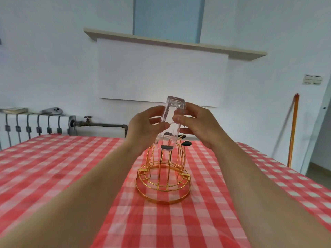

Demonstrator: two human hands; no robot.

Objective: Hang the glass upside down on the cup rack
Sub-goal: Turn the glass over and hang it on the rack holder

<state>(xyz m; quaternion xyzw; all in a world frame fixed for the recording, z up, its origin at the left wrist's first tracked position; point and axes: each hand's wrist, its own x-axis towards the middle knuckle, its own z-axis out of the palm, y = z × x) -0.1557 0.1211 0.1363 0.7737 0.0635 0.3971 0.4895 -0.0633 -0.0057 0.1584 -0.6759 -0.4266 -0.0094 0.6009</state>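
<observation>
**Clear glass held base-up over gold wire rack**

Clear glass (168,122), tall and square-sided, turned upside down with thick base uppermost and open mouth at the bottom, leaning so the base tips to the right. Held between both hands above the cup rack (163,174). Left hand (145,129) on the glass's left side, fingertips wrapped against its upper wall, thumb pressing across the near face around mid-height. Right hand (195,126) on the opposite side, thumb against the upper right edge, remaining fingers curled behind. Each grip closed on the glass, pinching rather than cupping; base poking up clear of the fingers, mouth hanging below them.

Mouth of the glass lowered around the top of one upright prong, a dark rubber tip (167,147) showing through the wall just inside the rim. Cannot tell whether the glass rests on that tip or hangs just free of it. A second dark tip (186,143) just to the right, outside the glass.

Gold wire rack standing upright on its round base ring on a table covered by a red-and-white checked cloth (71,167). Both bare forearms reaching in from the near edge, meeting over the rack.
</observation>
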